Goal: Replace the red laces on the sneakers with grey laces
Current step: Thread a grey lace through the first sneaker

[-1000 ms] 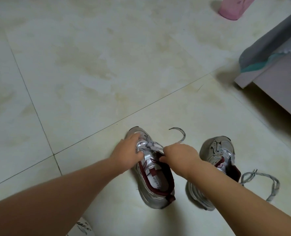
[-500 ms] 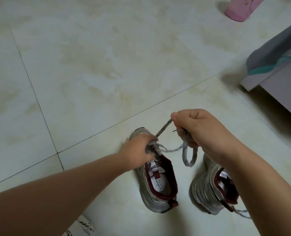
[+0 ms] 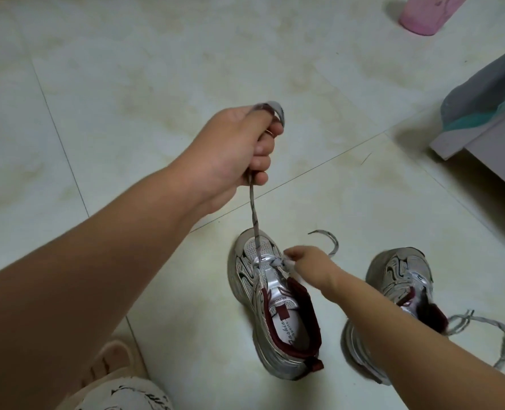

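While a beige slipper sits nearest you at the bottom edge, your two forearms reach out over the pale tiled floor toward the pair of silver sneakers. The left sneaker stands upright with its maroon-lined opening facing you; inside it you can see only a printed insole. Your right hand pinches at the crossing of the grey lace over the lower eyelets, fingers closed small on it. From there one strand of that lace runs taut up to your left hand, which is fisted around it, the loose end curling out above your knuckles. The right sneaker stands just beside, partly behind your right forearm, with a second grey lace trailing loose on the floor. Farther off, a pink cup stands by grey furniture; what it holds cannot be told.
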The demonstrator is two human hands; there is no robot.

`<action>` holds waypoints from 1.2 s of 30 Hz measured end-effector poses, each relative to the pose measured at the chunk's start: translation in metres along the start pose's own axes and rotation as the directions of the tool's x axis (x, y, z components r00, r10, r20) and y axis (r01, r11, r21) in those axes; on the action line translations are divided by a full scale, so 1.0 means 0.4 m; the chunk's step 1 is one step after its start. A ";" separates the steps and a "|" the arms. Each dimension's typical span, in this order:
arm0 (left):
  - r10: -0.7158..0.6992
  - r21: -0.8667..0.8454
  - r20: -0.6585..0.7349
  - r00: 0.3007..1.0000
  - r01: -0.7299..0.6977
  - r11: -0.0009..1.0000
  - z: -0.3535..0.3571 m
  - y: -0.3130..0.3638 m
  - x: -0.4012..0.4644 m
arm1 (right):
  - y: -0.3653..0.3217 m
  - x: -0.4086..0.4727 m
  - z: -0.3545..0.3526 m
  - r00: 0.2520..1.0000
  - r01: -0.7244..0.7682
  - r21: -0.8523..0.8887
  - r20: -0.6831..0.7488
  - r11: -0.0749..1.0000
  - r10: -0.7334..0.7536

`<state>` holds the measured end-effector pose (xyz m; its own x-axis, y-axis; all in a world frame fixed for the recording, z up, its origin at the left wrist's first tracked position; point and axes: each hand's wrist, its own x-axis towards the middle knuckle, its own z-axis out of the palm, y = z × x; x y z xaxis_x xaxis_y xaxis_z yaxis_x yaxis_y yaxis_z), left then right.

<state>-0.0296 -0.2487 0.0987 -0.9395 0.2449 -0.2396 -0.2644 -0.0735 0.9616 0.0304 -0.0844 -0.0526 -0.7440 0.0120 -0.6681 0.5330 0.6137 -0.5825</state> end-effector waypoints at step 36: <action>0.143 0.482 0.122 0.982 -0.185 0.857 0.056 0.113 -0.142 | -0.346 -0.378 -0.176 0.903 0.428 0.439 -0.173 0.790 -0.393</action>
<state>0.0167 -0.2444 0.1588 -0.9338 0.3484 -0.0816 0.0518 0.3574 0.9325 0.0407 -0.1156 0.1617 -0.9513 -0.0937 -0.2938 0.2791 0.1438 -0.9494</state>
